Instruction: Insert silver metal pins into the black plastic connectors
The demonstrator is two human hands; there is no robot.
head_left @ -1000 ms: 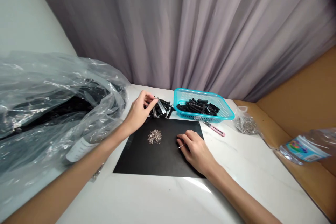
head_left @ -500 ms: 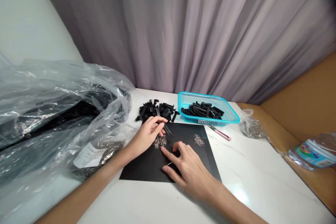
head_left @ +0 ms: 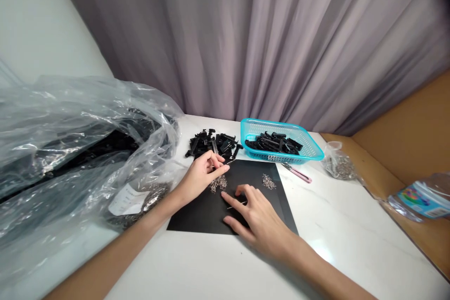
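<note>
My left hand (head_left: 204, 172) is closed in a pinch above the upper edge of a black mat (head_left: 197, 218). A dark, thin plastic piece (head_left: 231, 162) with a shiny edge shows at its fingertips, mostly hidden. Just below lies a pile of small metal pins (head_left: 218, 183). My right hand (head_left: 259, 218) hovers low over the mat with thumb and index finger spread, the index fingertip near the pile's lower edge. A thin, light rod (head_left: 232, 206) shows between thumb and index; whether it is held or lying there I cannot tell. Farther right is a smaller pin pile (head_left: 269, 181).
Black plastic parts (head_left: 200, 144) are heaped behind the mat. A blue basket (head_left: 309, 150) holds more. Beside it lie a pink cutter (head_left: 298, 174) and a bag of metal pieces (head_left: 339, 165). Large clear bags (head_left: 147, 98) fill the left; a bottle (head_left: 422, 199) lies right.
The black piece at my left fingertips has turned and shows much less. My right hand keeps its spread pose near the pins. The whole view has shifted slightly.
</note>
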